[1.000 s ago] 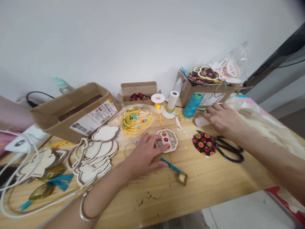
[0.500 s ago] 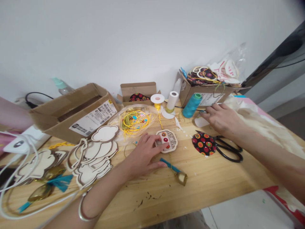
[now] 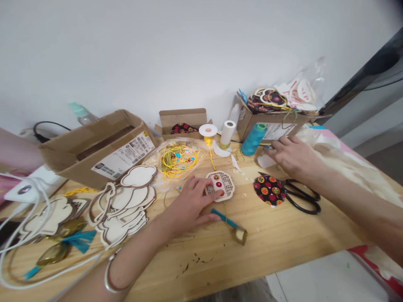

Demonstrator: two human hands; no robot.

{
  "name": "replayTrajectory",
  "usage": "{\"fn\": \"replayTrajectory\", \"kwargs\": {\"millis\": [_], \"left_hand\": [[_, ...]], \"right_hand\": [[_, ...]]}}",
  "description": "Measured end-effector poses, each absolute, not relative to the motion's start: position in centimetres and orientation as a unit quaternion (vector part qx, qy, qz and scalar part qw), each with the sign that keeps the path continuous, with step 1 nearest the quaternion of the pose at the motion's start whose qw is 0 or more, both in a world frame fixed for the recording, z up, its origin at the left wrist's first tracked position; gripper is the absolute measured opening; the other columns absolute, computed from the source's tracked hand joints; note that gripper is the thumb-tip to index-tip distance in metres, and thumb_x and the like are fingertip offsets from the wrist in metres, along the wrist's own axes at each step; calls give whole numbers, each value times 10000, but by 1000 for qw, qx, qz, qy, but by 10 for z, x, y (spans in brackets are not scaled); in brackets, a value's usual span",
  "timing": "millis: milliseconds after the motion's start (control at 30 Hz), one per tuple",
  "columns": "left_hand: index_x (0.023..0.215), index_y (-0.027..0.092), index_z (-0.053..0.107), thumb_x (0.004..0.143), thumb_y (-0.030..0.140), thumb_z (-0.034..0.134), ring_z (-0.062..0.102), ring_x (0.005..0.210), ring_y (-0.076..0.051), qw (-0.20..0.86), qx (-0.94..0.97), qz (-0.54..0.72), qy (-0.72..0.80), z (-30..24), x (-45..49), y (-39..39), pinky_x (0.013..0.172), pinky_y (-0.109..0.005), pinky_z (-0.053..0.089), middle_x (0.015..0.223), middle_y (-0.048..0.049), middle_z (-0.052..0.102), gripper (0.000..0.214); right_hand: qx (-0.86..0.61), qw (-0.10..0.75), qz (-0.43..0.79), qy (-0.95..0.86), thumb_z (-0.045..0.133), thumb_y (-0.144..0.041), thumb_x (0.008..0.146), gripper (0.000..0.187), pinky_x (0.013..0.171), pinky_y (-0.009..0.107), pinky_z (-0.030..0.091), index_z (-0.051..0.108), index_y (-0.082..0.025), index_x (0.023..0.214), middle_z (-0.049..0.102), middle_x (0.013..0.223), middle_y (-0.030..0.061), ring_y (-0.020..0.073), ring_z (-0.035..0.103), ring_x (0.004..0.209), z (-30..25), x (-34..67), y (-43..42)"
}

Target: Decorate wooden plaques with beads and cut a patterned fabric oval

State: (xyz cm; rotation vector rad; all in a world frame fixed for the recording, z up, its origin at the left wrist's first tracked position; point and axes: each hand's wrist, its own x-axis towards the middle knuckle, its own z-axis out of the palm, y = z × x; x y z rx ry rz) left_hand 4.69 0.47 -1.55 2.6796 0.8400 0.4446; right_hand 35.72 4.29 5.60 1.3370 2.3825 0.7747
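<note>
My left hand [image 3: 192,202] lies on the wood table with its fingers apart, index and middle fingertips on a carved wooden plaque [image 3: 229,184] with red and orange dots. Near my thumb is a teal tassel [image 3: 224,218] with a gold foil-like wrap [image 3: 240,235] at its end. My right hand [image 3: 291,154] is bent over a small whitish container [image 3: 265,160], fingertips at its top; what they pinch inside, if anything, is hidden. Below that hand, black-handled scissors [image 3: 304,200] lie partly under a dark flowered fabric piece [image 3: 269,190].
Wooden cloud-shaped cutouts [image 3: 138,176] pile up at left before an open cardboard box [image 3: 94,147]. Tangled yellow cord [image 3: 181,163] lies behind my left hand. A teal thread spool [image 3: 253,140] and white roll [image 3: 227,134] stand before a full carton [image 3: 270,126]. White cables [image 3: 34,188] loop at far left.
</note>
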Motion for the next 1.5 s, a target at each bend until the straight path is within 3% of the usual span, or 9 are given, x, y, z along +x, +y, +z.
{"fn": "replayTrajectory", "kwargs": {"millis": [233,533,767,1100,1200,1267,1367,1500], "left_hand": [[1267,234,560,805,531,555,418,1098,-309,184,923,164,296,-13,47,5,950,-525,379,1207,-160,481,549],[1269,191,556,808,520,561,424,1095,-304,191,923,162,292,-13,47,5,957,-505,380,1205,-168,478,566],[1221,228,587,818,456,587,460,1089,-274,208,910,199,298,-12,45,5,955,-470,407,1180,-131,502,462],[833,196,690,814,329,631,604,833,-161,346,774,378,372,-10,48,6,791,-320,496,896,-44,637,146],[761,184,685,796,306,647,600,733,-143,405,722,393,400,-7,48,6,746,-294,487,791,-24,659,132],[728,173,676,790,291,648,589,696,-136,447,689,394,412,-5,50,4,720,-276,476,741,-15,660,135],[707,158,669,800,293,625,573,679,-131,509,647,384,418,-2,57,-1,693,-255,459,708,-10,650,170],[689,146,634,813,353,578,524,632,-118,566,608,381,407,3,67,-8,638,-234,430,643,7,599,248]], "right_hand": [[456,141,261,839,473,-51,821,221,700,358,310,670,-130,885,649,822,119,271,533,822,57,356,43],[462,176,251,832,470,-60,825,238,692,341,293,685,-141,885,661,840,111,255,527,831,61,353,43],[410,163,289,850,468,-73,819,228,776,363,322,659,-179,884,650,833,78,249,530,826,57,362,50],[382,114,255,881,432,-67,841,286,1044,472,236,671,-201,924,648,1026,98,285,485,1104,71,345,41],[392,27,203,897,405,-94,881,325,1026,479,269,672,-249,984,651,1074,76,266,480,1136,80,324,26],[370,-73,154,913,390,-176,928,308,958,472,351,679,-259,992,679,998,68,246,550,1011,79,306,16],[297,-217,35,929,455,-334,940,254,751,364,474,689,-250,988,710,903,64,199,610,817,62,279,4],[282,-375,-53,882,606,-295,868,154,620,295,487,698,-179,909,732,784,56,163,625,679,30,253,0]]}}
